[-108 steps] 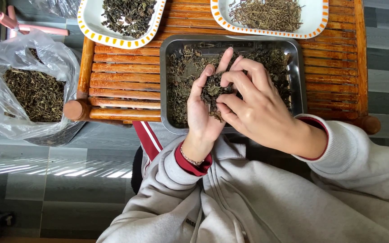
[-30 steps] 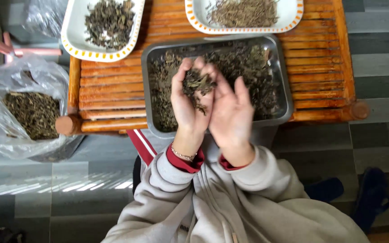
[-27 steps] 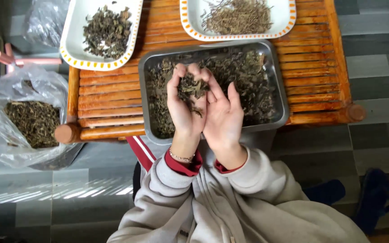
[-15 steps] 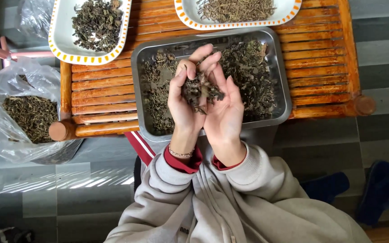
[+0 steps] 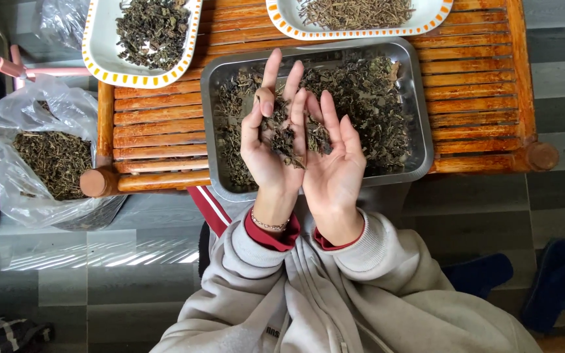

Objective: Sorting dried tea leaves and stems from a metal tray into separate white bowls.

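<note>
Since half a second ago the fingers of both hands have stretched out straighter, the clump thinning between them. The left hand (image 5: 271, 147) and right hand (image 5: 335, 160) are held palm-up, edges pressed together, fingers spread, cradling dried herbs (image 5: 286, 134) above the steel tray (image 5: 420, 124) on the slatted wooden table (image 5: 158, 124). At 11 o'clock sits a white dish (image 5: 99, 59) of dark leaves, at 1 o'clock another dish (image 5: 282, 14), at 9 o'clock a plastic bag (image 5: 14, 124)

likely home, slatted wooden table (image 5: 158, 124), tiled floor (image 5: 99, 261)
</note>
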